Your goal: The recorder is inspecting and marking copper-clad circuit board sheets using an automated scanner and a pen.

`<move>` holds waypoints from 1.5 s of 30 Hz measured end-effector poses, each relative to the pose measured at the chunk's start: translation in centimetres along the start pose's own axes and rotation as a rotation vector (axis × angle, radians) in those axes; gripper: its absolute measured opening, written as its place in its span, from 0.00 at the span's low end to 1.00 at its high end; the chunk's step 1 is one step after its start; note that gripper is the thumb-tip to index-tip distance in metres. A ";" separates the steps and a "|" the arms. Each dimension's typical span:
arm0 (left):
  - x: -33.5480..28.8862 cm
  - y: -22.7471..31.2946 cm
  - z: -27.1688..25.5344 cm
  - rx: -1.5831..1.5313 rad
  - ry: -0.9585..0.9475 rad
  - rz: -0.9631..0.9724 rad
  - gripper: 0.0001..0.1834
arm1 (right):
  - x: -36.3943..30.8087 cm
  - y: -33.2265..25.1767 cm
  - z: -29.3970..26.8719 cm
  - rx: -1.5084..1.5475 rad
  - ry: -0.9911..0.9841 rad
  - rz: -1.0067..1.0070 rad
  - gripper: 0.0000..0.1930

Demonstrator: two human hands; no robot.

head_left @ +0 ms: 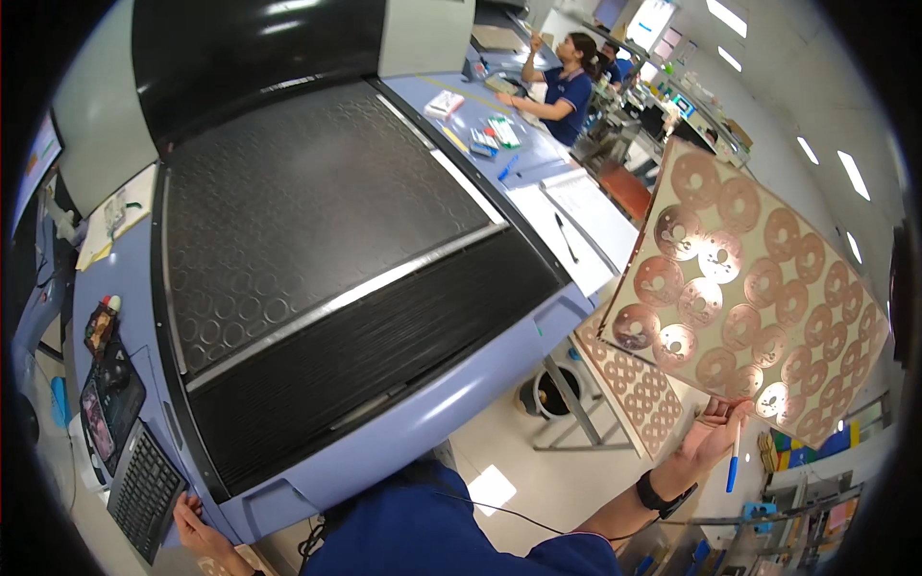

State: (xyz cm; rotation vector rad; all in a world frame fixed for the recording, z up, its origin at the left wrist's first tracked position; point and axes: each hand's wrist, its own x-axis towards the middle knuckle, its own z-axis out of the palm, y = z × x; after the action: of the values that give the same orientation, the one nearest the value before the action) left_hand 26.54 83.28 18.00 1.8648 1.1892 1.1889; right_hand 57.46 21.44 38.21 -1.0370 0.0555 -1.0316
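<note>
Clamping sheet (pixel 764 285) by lower edge, plus pen (pixel 733 474), in right hand (pixel 713 438), raised up right of machine (pixel 432 415). Holding left hand (pixel 198 530) beside keyboard (pixel 144 490), cannot tell whether gripping anything

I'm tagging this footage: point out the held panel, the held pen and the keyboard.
Held panel (pixel 741 293), head view: middle of its face.
Held pen (pixel 733 472), head view: its blue end.
Keyboard (pixel 146 492), head view: middle of its keys.

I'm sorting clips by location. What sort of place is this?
Probably a factory workroom, perhaps for circuit boards: a large machine, a copper-patterned panel in the right hand, and a navy-clad co-worker beyond.
</note>
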 end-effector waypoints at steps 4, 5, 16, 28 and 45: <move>-0.6 0.8 0.4 -0.024 0.021 0.014 0.20 | -1.9 2.5 5.3 0.256 -0.141 0.141 0.10; -0.7 1.0 0.5 -0.031 0.022 0.022 0.19 | -2.1 3.7 6.9 0.422 -0.275 0.134 0.11; -1.1 1.4 0.4 -0.057 0.093 -0.017 0.16 | -9.5 9.2 20.0 0.404 -0.413 0.461 0.08; 1.8 2.2 2.9 0.059 0.086 0.057 0.15 | -30.4 10.1 24.0 0.353 -0.549 0.967 0.13; -0.6 2.2 0.8 -0.067 0.150 0.010 0.13 | -28.3 14.8 27.9 0.392 -0.820 1.274 0.13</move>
State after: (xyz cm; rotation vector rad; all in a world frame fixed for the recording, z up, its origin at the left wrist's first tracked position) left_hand 27.97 81.80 19.26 1.7594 1.2058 1.3778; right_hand 65.26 62.52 31.19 -0.7551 -0.1420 0.5463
